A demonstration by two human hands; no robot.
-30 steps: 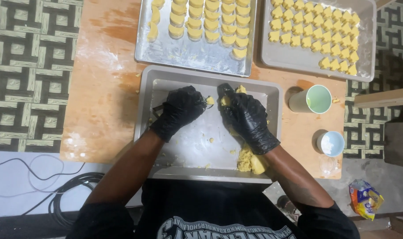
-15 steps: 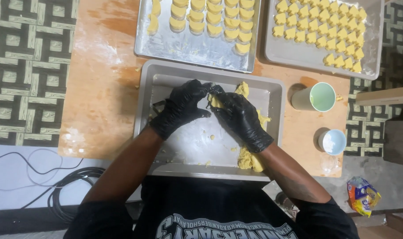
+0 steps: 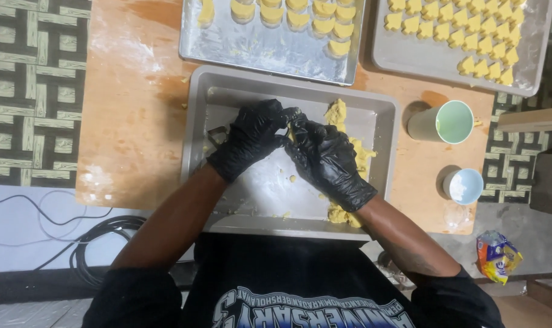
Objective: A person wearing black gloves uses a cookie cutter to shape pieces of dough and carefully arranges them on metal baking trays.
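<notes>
While both black-gloved hands meet over the grey baking tray (image 3: 200,115), the left hand (image 3: 251,136) and right hand (image 3: 324,158) pinch together on a small piece of yellow dough (image 3: 290,129), fingertips touching, seemingly to shape it. More dough (image 3: 336,112) lies just right of them in the tray, within reach.

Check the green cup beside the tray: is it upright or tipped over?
Upright. The green cup stands on the wooden table with its round mouth facing the camera; whether it holds anything, I cannot tell.
</notes>
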